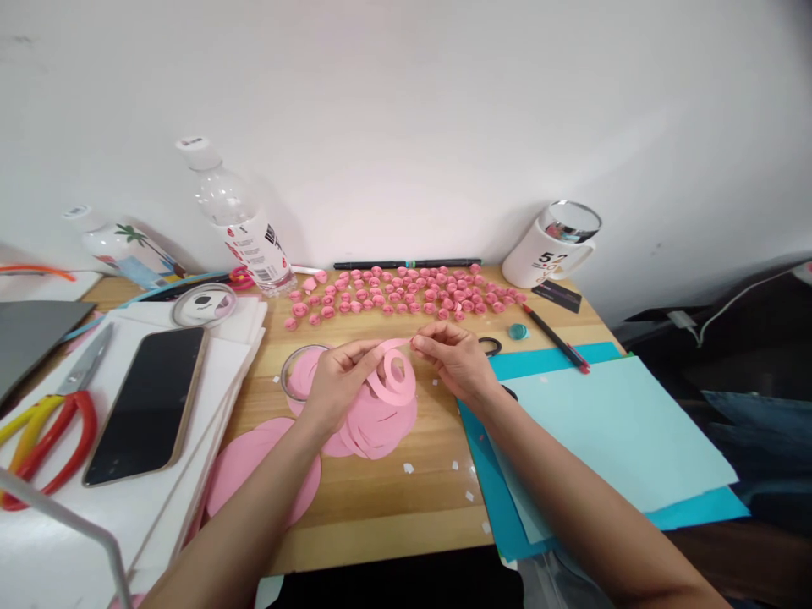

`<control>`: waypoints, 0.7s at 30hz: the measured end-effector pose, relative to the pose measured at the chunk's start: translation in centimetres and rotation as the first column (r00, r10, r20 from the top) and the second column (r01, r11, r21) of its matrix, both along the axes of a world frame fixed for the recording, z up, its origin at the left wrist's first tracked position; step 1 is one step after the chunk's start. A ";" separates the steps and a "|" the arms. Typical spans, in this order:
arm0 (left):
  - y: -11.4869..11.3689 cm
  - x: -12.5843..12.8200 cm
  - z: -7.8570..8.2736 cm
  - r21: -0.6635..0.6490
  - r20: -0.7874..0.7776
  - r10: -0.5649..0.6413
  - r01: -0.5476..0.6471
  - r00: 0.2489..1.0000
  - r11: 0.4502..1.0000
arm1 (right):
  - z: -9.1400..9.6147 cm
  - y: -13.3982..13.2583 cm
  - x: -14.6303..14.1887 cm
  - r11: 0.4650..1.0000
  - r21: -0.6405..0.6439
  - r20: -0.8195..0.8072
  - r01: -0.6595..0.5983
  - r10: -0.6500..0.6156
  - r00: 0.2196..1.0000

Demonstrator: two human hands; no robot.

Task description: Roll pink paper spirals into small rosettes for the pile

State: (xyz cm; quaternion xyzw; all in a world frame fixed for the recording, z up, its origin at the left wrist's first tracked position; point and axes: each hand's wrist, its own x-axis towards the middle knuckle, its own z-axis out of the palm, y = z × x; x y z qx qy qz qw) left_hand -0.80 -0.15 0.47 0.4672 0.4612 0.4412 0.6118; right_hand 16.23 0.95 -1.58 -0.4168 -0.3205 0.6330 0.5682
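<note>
Both my hands hold a pink paper spiral strip above the wooden table. My left hand pinches the strip near its left part, fingers closed. The fingertips of my right hand pinch the strip's outer end at about the middle of the view. The strip's loops hang down over a pile of cut pink paper spirals. Behind my hands lie several small rolled pink paper roses in rows. Flat pink paper circles lie by my left forearm.
A phone lies on white sheets at left, with red-and-yellow-handled scissors. Two plastic bottles and a round clear lid stand behind. A white mug, black pen, red pen and blue paper sheets are at right.
</note>
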 end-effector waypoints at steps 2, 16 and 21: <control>0.0 0.1 0.0 -0.003 -0.001 0.009 -0.009 1.000 1.000 | 0.0 0.0 -0.1 1.000 -0.007 -0.009 0.008 -0.009 1.000; 0.1 0.0 -0.4 -0.029 0.011 0.064 -0.063 0.998 0.998 | -0.3 0.1 0.1 1.000 -0.029 0.017 -0.001 0.001 1.000; 0.1 0.2 -0.3 -0.046 0.036 0.071 -0.069 0.997 0.997 | 0.0 0.0 0.1 1.000 -0.021 0.037 -0.010 0.011 0.999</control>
